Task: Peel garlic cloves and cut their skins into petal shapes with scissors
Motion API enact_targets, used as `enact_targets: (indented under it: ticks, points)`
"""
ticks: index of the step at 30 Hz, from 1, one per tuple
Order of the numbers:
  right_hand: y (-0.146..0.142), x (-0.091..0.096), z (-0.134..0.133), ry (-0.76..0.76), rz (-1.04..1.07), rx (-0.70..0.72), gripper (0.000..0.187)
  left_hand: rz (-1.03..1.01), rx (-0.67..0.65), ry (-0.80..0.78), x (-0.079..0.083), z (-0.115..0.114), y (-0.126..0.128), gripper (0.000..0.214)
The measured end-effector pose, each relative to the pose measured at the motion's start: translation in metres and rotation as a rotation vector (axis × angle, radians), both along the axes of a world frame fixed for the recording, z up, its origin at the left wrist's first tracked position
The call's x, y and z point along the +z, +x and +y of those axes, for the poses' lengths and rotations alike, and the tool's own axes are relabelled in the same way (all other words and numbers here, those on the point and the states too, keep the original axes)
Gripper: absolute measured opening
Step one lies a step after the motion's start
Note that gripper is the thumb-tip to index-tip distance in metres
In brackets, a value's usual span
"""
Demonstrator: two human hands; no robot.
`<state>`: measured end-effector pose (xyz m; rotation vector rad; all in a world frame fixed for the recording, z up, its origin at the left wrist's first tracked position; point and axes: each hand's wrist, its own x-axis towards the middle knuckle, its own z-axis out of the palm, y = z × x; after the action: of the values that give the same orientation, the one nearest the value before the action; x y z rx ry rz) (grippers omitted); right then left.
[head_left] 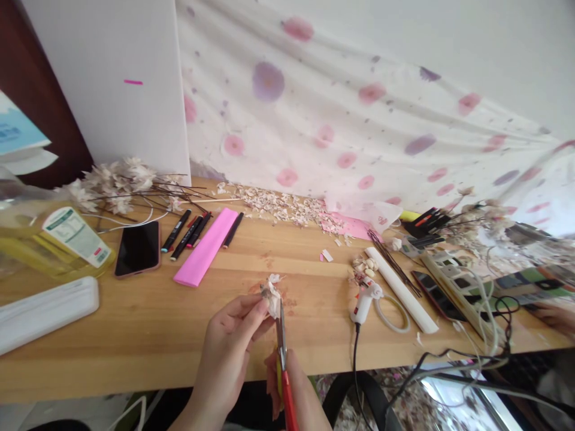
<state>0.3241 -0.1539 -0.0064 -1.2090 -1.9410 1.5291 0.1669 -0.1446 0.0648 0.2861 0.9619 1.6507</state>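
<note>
My left hand (pixel 231 344) pinches a small white paper flower piece (pixel 272 293) above the front edge of the wooden table (pixel 148 323). My right hand (pixel 296 389) grips red-handled scissors (pixel 283 353) whose metal blades point up and meet the paper piece. Both hands are closed around what they hold. A white hot glue gun (pixel 365 300) lies to the right of the hands, its black cord trailing off the table edge.
A pink folded paper strip (pixel 206 246), black markers (pixel 186 230) and a dark phone (pixel 138 248) lie left of centre. Dried flower stems (pixel 121 185) and paper scraps (pixel 283 206) lie at the back. A white roll (pixel 402 290), cables and a power strip (pixel 453 281) crowd the right.
</note>
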Motion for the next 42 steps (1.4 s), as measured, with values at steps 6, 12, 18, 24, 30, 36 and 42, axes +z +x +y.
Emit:
enact_targets:
  ticks: [6, 12, 18, 24, 30, 36, 42]
  points:
    - [0.007, 0.007, -0.004, 0.089, -0.005, 0.033, 0.085, -0.02, -0.02, -0.022, 0.0, 0.0, -0.002, 0.025]
    - [0.008, 0.007, -0.008, 0.145, -0.02, -0.006, 0.072, -0.054, -0.019, -0.02, 0.0, -0.003, -0.004, 0.023]
    - [0.012, 0.018, -0.005, 0.134, -0.06, -0.003, 0.06, -0.092, -0.027, -0.029, 0.001, -0.002, -0.006, 0.027]
    - [0.016, 0.038, -0.003, 0.127, -0.14, 0.022, 0.063, -0.106, -0.069, -0.017, -0.003, 0.001, -0.007, 0.026]
    - [0.019, 0.045, 0.001, 0.124, -0.167, 0.037, 0.054, -0.104, -0.108, 0.01, -0.006, 0.002, -0.009, 0.025]
    - [0.028, 0.04, 0.01, 0.108, -0.216, 0.042, 0.04, -0.107, -0.143, 0.035, -0.009, 0.003, -0.012, 0.025]
    - [0.037, 0.038, 0.016, 0.12, -0.274, 0.099, 0.047, -0.044, -0.184, 0.07, -0.015, 0.004, -0.015, 0.021]
